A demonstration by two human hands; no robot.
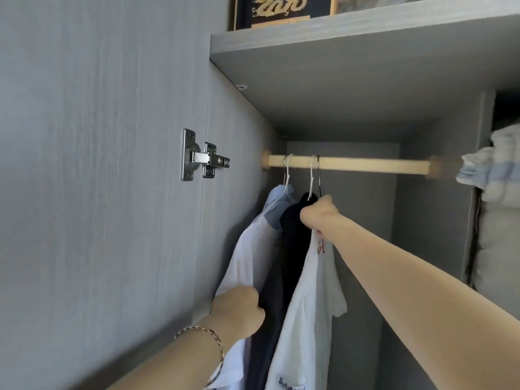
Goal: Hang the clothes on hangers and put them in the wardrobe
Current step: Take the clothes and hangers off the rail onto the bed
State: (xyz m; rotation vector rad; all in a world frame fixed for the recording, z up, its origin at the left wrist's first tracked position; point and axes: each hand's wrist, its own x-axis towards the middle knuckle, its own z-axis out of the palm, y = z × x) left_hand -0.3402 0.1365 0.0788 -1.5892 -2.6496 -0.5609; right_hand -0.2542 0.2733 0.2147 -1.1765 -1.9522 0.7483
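Observation:
A wooden rail [365, 164] crosses the grey wardrobe. Three hangers hook over its left part. From them hang a pale blue-and-white shirt [253, 249], a dark navy garment [289, 249] and a white T-shirt [309, 319] with red print near the collar. My right hand [319, 213] grips the top of the white T-shirt's hanger [318, 175], whose dark hook sits over the rail. My left hand [239, 311], a bracelet on its wrist, has its fingers curled into the fabric between the pale shirt and the navy garment.
The open wardrobe door [98, 192] with a metal hinge [202, 159] fills the left side. A shelf [365, 38] above carries a dark box with gold print [281, 9]. Folded white and blue linens [495, 178] are stacked in the right compartment. The rail's right half is bare.

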